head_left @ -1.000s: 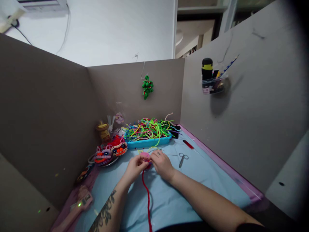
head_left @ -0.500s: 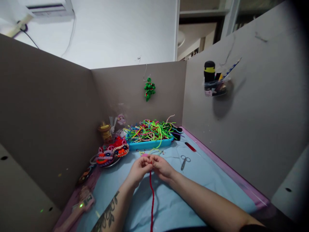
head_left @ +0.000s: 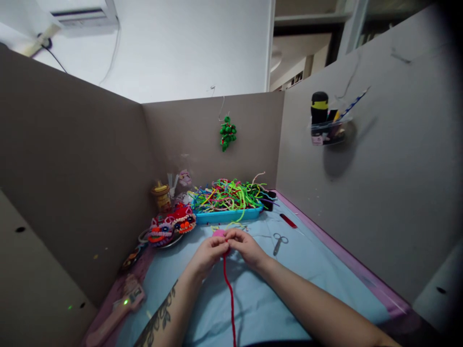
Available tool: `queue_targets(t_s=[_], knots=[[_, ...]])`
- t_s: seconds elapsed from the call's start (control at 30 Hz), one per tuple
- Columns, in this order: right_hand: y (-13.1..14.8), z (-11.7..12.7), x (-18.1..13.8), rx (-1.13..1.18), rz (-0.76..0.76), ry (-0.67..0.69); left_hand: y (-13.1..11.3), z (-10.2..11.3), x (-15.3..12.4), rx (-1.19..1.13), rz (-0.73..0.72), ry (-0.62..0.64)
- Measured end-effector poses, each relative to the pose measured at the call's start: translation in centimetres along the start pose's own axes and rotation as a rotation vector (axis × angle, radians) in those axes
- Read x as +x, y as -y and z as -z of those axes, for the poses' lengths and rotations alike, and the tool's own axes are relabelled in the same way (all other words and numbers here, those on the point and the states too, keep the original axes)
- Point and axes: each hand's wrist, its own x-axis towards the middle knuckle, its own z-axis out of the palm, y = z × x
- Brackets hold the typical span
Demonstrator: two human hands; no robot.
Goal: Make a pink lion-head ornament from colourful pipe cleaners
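Observation:
A red pipe cleaner [head_left: 230, 286] hangs from my fingertips toward the table's near edge. My left hand [head_left: 211, 253] pinches its upper end, thumb against fingers. Close beside it, my right hand [head_left: 246, 246] is also closed on that end, the two sets of fingertips nearly touching. Just behind my fingers shows a pink piece [head_left: 218, 233], mostly covered; whether it is held or lies on the table I cannot tell. Small scissors [head_left: 279, 243] lie to the right of my right hand.
A blue tray [head_left: 227, 215] heaped with colourful pipe cleaners stands at the back. Left of it, finished-looking fuzzy figures [head_left: 170, 229] rest on a plate. A red-handled tool [head_left: 288, 220] lies at right. Grey panels [head_left: 213, 159] enclose the table; a pen holder [head_left: 327, 132] hangs right.
The view has shifted slightly, moving the scene a little to the right. My hands stay together on the red pipe cleaner, whose lower end swings right. More of the pink piece shows.

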Motion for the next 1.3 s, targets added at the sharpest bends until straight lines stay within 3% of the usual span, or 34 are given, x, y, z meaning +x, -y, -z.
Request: queue_targets(t_s=[0.13, 0.27, 0.53, 0.77, 0.87, 1.3], knots=[[0.6, 0.0, -0.3, -0.215, 0.166, -0.003, 0.0, -0.2, 0.0, -0.03, -0.015, 0.031], [1.2, 0.2, -0.7, -0.509, 0.374, 0.004, 0.1, -0.2, 0.0, -0.057, -0.01, -0.043], [1.7, 0.7, -1.2, -0.833, 0.573, -0.023, 0.3, -0.5, 0.1, 0.153, -0.153, -0.168], [1.9, 0.3, -1.3, -0.71, 0.499, -0.082, 0.2, -0.2, -0.3, 0.585, -0.507, -0.325], [1.8, 0.2, -1.3, -0.681, 0.495, -0.072, 0.1, -0.2, -0.6, 0.728, -0.622, -0.332], [1.8, 0.4, -1.4, -0.729, 0.553, -0.05, 0.3, -0.2, -0.8, 0.761, -0.689, -0.268]])
